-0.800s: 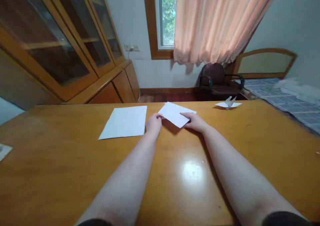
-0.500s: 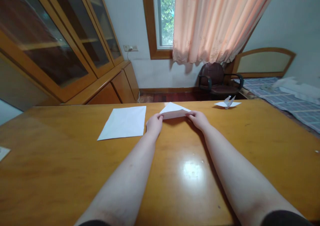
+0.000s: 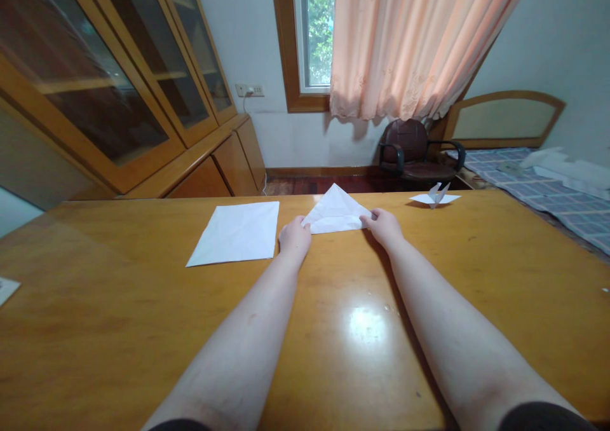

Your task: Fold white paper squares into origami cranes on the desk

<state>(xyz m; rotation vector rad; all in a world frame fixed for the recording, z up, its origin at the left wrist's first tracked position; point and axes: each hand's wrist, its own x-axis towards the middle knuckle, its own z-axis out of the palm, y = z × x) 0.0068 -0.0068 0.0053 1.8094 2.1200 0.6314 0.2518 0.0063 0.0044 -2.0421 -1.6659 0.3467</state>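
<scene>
At the far middle of the wooden surface [image 3: 143, 329], the white sheet of paper [image 3: 335, 213] between the two hands had changed shape; less than a second before it had been a lifted, tilted flat sheet, then a thin sliver seen nearly edge-on, and now it lay as a triangle with its apex pointing away from the person and its long edge toward them; judged from that, a diagonal fold had just been brought over and the corners were being lined up, with the crease probably not yet pressed flat. The left hand [image 3: 294, 238] had its fingers closed in a pinch on the triangle's left corner; the right hand [image 3: 384, 225] pinched the right corner in the same way, fingers nearly shut with only the paper's thickness between them; both hands rested low on the surface. Just to the left of the left hand lay a second flat sheet [image 3: 237, 232], untouched; well apart to the right, near the far edge, sat a small folded paper figure [image 3: 435, 196]; beyond it stood a dark armchair [image 3: 413, 152] under a peach curtain [image 3: 410, 43].
</scene>
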